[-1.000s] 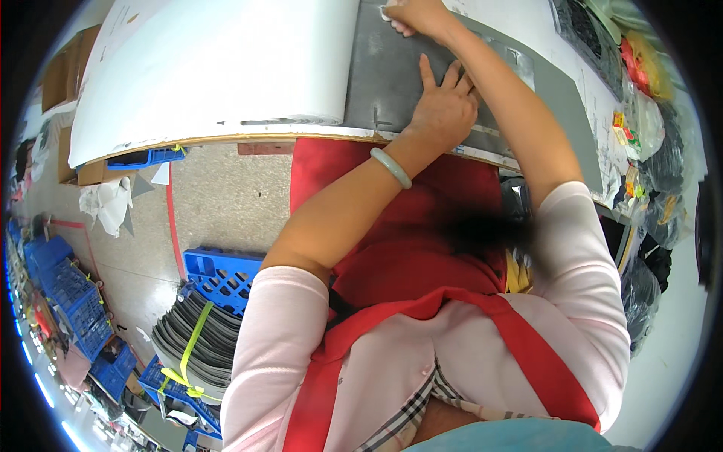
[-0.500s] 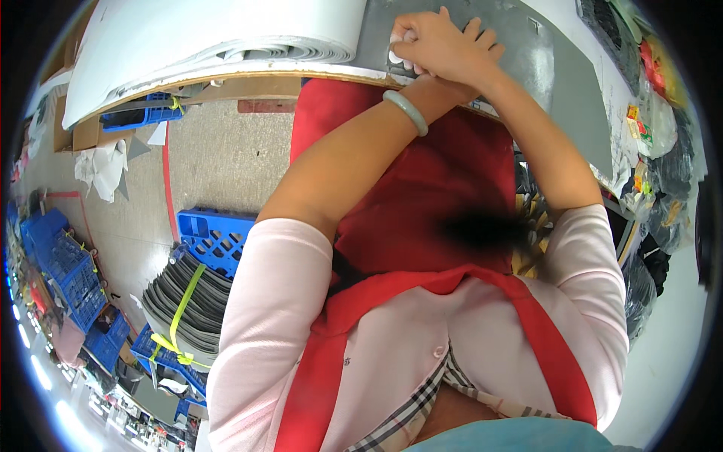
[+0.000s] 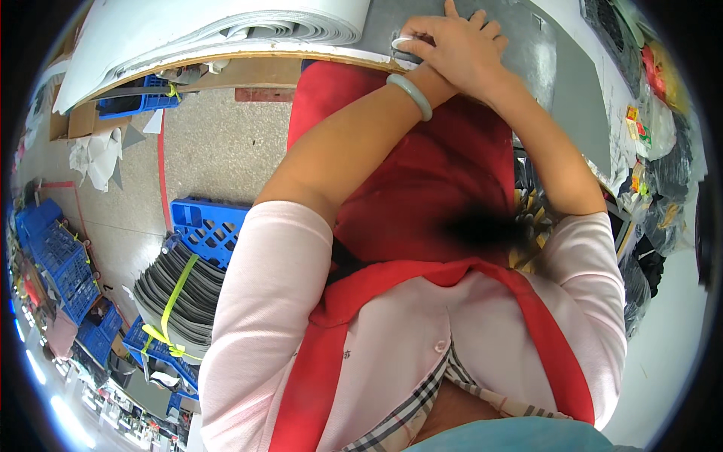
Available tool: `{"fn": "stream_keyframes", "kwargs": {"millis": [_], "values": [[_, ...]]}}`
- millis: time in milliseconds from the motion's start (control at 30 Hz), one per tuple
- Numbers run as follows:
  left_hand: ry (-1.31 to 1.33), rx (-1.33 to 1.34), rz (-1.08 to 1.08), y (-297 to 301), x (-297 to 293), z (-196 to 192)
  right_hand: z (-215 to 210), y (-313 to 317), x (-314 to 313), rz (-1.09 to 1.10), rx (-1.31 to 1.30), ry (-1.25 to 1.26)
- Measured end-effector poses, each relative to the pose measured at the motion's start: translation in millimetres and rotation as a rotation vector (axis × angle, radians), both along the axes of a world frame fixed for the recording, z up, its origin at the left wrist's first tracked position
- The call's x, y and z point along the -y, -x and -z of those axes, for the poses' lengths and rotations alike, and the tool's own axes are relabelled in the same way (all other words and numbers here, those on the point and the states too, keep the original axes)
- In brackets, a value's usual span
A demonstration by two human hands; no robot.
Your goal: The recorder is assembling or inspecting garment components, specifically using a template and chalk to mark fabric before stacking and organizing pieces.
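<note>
A grey sheet point(image 3: 527, 45) lies on the worktable at the top of the view. Both my hands meet at its near edge, with my forearms crossing. My left hand point(image 3: 474, 34), with a pale green bangle point(image 3: 410, 94) on its wrist, rests flat on the sheet with fingers spread. My right hand point(image 3: 431, 51) overlaps it, fingers curled around a small white object point(image 3: 401, 41) at the sheet's edge. How the two hands stack is hard to tell.
Rolled and stacked white foam sheets point(image 3: 226, 30) overhang the table's left part. On the floor to the left are blue crates point(image 3: 211, 226), a bundle of grey strips point(image 3: 169, 294) tied with a yellow strap, and crumpled white paper point(image 3: 94, 158). Bags and packages point(image 3: 655, 98) crowd the right.
Both hands have drawn back from farther on the grey sheet to its near edge and now overlap. My view has tilted down, showing more floor.
</note>
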State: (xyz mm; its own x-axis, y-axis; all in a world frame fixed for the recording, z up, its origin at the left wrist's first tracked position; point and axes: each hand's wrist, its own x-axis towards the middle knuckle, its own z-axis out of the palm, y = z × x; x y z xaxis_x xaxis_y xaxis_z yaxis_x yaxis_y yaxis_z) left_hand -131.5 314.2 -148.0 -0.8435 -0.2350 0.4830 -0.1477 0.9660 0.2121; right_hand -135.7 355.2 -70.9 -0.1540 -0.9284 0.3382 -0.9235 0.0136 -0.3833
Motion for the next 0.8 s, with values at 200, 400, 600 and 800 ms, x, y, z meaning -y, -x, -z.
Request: {"fn": "stream_keyframes", "kwargs": {"millis": [200,400,600,800], "values": [[0.118,0.109,0.021,-13,3,-7,20,-7,-3,0.165,-0.195,0.244],[0.037,0.268,-0.094,-8,1,-12,-12,44,-7,0.035,0.259,-0.063],[-0.143,0.102,0.054,-2,-1,-13,28,205,-105,0.616,0.251,-0.067],[-0.114,0.001,0.044,-4,0,-14,48,258,-142,0.681,0.604,0.006]]}}
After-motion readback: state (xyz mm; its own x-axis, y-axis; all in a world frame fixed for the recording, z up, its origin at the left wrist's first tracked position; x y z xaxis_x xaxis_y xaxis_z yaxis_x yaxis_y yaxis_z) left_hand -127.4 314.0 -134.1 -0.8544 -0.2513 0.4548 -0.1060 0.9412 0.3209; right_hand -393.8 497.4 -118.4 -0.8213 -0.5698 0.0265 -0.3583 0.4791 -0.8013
